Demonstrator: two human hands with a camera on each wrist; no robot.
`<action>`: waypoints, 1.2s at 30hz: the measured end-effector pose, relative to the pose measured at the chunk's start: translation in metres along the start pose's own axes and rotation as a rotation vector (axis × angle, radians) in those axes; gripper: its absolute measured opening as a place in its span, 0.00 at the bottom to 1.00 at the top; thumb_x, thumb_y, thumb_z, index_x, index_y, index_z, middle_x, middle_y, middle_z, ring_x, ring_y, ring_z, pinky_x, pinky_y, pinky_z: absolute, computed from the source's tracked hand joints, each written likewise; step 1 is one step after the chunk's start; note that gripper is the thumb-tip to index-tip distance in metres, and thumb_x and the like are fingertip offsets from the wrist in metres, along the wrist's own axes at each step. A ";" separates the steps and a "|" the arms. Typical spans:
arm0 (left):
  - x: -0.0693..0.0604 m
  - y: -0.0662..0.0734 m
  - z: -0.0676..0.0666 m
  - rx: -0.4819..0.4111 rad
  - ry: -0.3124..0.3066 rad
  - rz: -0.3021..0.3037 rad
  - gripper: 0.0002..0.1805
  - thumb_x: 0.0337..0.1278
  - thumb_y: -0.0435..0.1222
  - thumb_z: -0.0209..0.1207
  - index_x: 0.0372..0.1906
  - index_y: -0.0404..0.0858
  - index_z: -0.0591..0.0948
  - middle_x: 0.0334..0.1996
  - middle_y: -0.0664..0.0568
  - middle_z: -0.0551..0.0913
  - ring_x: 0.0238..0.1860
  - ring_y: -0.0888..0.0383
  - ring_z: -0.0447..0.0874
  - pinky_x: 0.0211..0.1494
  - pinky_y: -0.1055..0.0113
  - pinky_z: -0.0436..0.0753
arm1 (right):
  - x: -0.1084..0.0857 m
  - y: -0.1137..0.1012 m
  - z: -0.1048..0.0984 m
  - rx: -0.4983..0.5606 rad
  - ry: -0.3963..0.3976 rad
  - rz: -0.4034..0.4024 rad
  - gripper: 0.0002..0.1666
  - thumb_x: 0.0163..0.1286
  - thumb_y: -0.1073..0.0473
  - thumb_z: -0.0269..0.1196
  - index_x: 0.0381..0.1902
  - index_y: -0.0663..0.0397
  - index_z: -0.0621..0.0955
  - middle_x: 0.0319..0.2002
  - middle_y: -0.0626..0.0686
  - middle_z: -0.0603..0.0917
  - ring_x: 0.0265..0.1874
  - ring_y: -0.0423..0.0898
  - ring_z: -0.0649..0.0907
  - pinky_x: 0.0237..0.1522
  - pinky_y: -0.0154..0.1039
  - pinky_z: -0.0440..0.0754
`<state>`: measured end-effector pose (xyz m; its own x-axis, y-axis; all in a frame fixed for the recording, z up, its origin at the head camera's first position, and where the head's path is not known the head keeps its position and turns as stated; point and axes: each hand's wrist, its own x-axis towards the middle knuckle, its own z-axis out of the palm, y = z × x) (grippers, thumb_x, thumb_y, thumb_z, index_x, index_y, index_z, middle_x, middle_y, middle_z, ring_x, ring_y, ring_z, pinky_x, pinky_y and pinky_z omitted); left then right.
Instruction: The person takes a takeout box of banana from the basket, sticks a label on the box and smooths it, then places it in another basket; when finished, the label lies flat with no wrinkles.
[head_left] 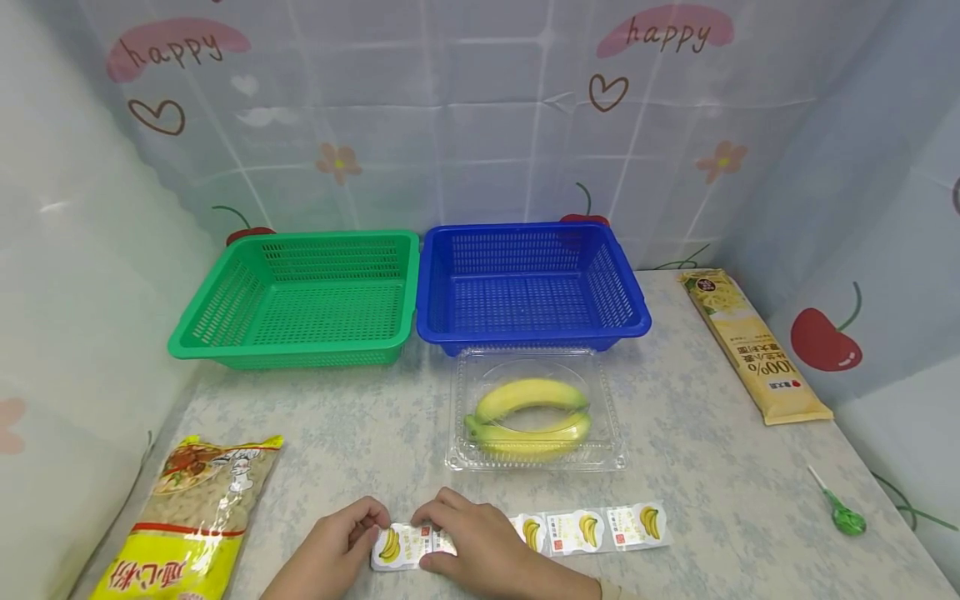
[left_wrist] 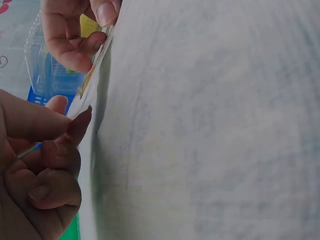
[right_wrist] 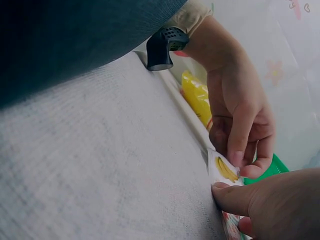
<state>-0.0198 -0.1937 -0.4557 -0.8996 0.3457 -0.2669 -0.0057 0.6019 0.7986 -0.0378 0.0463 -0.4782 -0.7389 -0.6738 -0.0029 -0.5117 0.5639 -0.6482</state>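
Observation:
A strip of banana stickers (head_left: pixel 573 532) lies along the near part of the table, each label printed with yellow bananas. My left hand (head_left: pixel 333 546) pinches the left end of the strip between thumb and index finger, its other fingers curled in the left wrist view. Farther along, my right hand (head_left: pixel 483 542) grips the strip with thumb and fingers and covers some of the labels. The end sticker (right_wrist: pixel 226 170) shows between both hands in the right wrist view. Beyond the strip sits a clear plastic clamshell box (head_left: pixel 611 417) with bananas (head_left: pixel 532 400) inside, its lid down.
Behind the box stand a green basket (head_left: pixel 300 350) and a blue basket (head_left: pixel 532 337), side by side. A yellow bag of pasta (head_left: pixel 187 517) lies at the left. Over on the right are a spaghetti packet (head_left: pixel 753 346) and a green-wrapped lollipop (head_left: pixel 847 518).

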 end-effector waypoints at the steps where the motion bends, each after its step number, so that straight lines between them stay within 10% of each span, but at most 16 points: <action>1: 0.000 0.000 0.000 -0.006 -0.008 -0.013 0.05 0.67 0.28 0.55 0.43 0.39 0.78 0.29 0.55 0.79 0.26 0.70 0.71 0.29 0.73 0.74 | 0.000 0.000 0.000 0.000 -0.002 0.002 0.23 0.65 0.43 0.68 0.56 0.36 0.78 0.42 0.33 0.75 0.37 0.24 0.75 0.35 0.24 0.74; 18: 0.000 0.005 0.005 -0.077 0.054 -0.175 0.09 0.60 0.38 0.66 0.41 0.37 0.82 0.28 0.53 0.78 0.24 0.64 0.70 0.27 0.71 0.73 | 0.000 0.000 0.001 -0.014 0.012 0.012 0.21 0.65 0.42 0.67 0.55 0.36 0.80 0.42 0.33 0.75 0.38 0.24 0.75 0.36 0.25 0.74; 36: 0.002 0.004 0.015 0.109 0.135 -0.055 0.07 0.57 0.35 0.67 0.33 0.44 0.78 0.30 0.54 0.67 0.28 0.66 0.62 0.29 0.73 0.68 | -0.001 0.001 0.002 -0.028 0.030 -0.015 0.22 0.64 0.42 0.67 0.54 0.37 0.80 0.41 0.34 0.75 0.35 0.24 0.74 0.34 0.23 0.73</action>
<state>-0.0148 -0.1800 -0.4611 -0.9499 0.2145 -0.2274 -0.0154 0.6945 0.7194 -0.0370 0.0464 -0.4802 -0.7437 -0.6679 0.0300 -0.5348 0.5674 -0.6261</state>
